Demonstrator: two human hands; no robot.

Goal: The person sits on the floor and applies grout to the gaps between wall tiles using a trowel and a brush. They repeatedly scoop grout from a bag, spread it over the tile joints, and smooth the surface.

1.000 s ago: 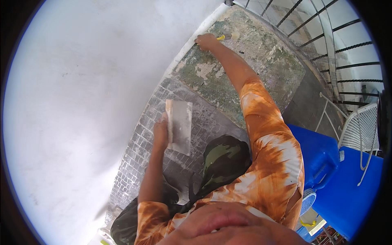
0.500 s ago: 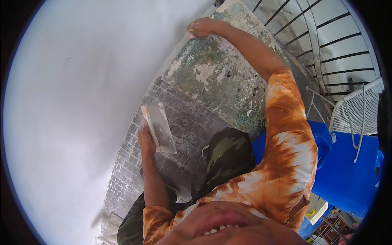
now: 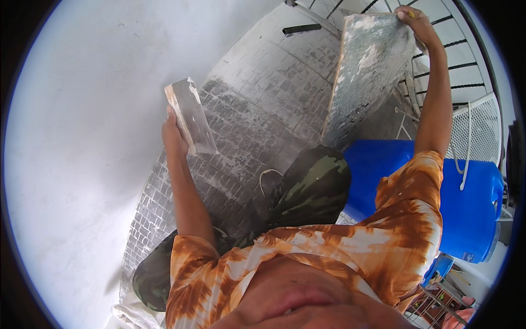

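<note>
My left hand (image 3: 173, 134) is closed round the pale edge of a wide, flat plastering blade (image 3: 196, 118), held near the white wall. Plaster smears mark its grey metal face. Out at the upper right, my right hand (image 3: 417, 24) grips the top corner of a large board (image 3: 368, 66) crusted with green-grey and pale patches. The board stands tilted on edge between the cobbled floor and the railing. A small yellow bit shows at my right fingers; what it belongs to is hidden.
White wall (image 3: 87, 137) fills the left side. A dark bar (image 3: 302, 29) lies on the cobbled floor (image 3: 246, 104). Black metal railing (image 3: 457, 68) curves at the upper right. Beside my right arm are a white mesh chair (image 3: 482, 129) and a blue drum (image 3: 468, 211).
My right hand has swung the board away from the wall to the right, uncovering floor and the dark bar. My left hand and the blade have risen a little, toward the wall.
</note>
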